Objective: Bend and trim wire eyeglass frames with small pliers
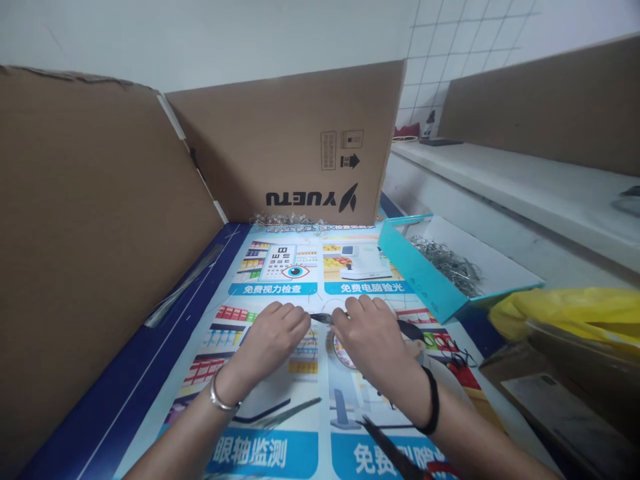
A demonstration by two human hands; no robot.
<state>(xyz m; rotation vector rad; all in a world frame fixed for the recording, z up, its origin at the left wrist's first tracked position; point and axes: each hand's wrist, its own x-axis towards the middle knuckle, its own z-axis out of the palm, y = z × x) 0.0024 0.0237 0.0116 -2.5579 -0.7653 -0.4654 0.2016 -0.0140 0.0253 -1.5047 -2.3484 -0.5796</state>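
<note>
Cardboard panels point(280, 140) | printed poster point(305, 380) | right fingers point(367, 305) grasp pliers point(323, 319) | left fingers point(289, 313) clenched, contents hidden

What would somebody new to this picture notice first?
Probably the bare left hand and right hand, close together at dark, pointed metal pliers, over a colourful printed poster. Behind them stands a large brown cardboard panel with upside-down black lettering. To the right, an open turquoise cardboard box holds tangled, thin silvery strands.

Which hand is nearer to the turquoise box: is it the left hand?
No, the right hand is nearer the turquoise box; the left hand is farther left.
</note>
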